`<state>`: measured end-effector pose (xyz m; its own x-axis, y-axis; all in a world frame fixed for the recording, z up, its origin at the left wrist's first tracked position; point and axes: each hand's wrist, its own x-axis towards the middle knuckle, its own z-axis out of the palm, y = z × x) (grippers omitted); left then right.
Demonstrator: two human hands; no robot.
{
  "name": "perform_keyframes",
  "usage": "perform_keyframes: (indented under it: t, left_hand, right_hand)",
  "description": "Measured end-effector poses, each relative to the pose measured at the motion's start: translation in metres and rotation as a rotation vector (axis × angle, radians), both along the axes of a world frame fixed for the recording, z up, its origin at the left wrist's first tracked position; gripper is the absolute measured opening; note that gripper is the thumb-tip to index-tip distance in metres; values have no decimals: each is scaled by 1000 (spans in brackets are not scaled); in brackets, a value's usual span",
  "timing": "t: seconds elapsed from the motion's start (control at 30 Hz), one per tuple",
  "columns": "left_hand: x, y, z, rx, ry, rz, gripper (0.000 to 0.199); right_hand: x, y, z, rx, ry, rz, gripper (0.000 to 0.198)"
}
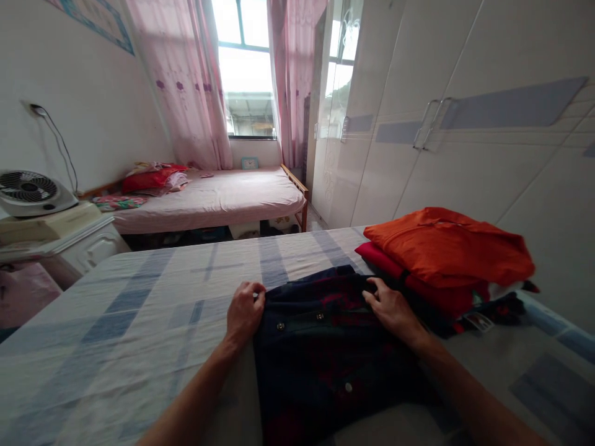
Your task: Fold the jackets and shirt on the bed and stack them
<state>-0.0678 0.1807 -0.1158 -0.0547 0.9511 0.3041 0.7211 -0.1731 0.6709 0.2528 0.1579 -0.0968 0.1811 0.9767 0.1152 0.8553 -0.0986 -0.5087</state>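
Note:
A dark navy shirt [320, 347] with dark red patches and pale buttons lies on the bed in front of me, partly folded. My left hand [245, 310] pinches its upper left edge, fingers curled inward. At the opposite upper edge, my right hand [389, 306] grips the cloth between thumb and fingers. Just beyond my right hand rises a pile of folded clothes, with an orange garment [450, 248] on top and a red garment [432, 294] under it. The lower part of the shirt runs out of view at the bottom.
The bed sheet [153, 322] is striped white and blue. White wardrobe doors [418, 179] stand along the right. Across the room is a second bed [223, 201] by the window. A grey fan [35, 192] rests on a cabinet [88, 248] at the left.

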Motion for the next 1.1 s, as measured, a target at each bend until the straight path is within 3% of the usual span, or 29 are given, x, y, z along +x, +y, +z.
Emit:
perform_keyframes:
  t: [0.13, 0.23, 0.3, 0.43, 0.57, 0.63, 0.73, 0.83, 0.93, 1.0, 1.1]
  left_hand:
    - [12, -15, 14, 126, 37, -126, 23]
    - [20, -21, 18, 92, 41, -367, 24]
    - [23, -21, 16, 30, 4, -439, 24]
    - [18, -14, 9, -22, -106, -298, 29]
    - [0, -25, 17, -58, -238, -50, 46]
    - [-11, -45, 25, -168, -345, 12, 52]
    - [-19, -83, 33, -456, -668, 16, 54]
    - [-14, -113, 33, -673, -940, -8, 49]
    - [0, -123, 30, -830, -1046, -79, 41]
    - [13, -118, 28, -870, -1081, -114, 40]
    - [31, -100, 34, -740, -1123, -63, 39]
  right_hand:
    - [-3, -16, 15, 44, -213, -108, 48]
    - [-6, -25, 32, 202, -261, -41, 44]
    - [-9, -19, 41, 317, -258, 20, 42]
    - [-16, 11, 46, 406, -360, 20, 36]
    - [-30, 15, 38, 451, -287, 211, 28]
    - [-40, 1, 33, 432, -200, 323, 25]
    - [-51, -25, 28, 333, -108, 460, 22]
    - [-56, -45, 26, 234, -23, 464, 21]
    - [-58, -59, 25, 151, 76, 439, 21]
    - [-56, -67, 23, 76, 165, 431, 23]
    - [-50, -74, 22, -81, 351, 378, 39]
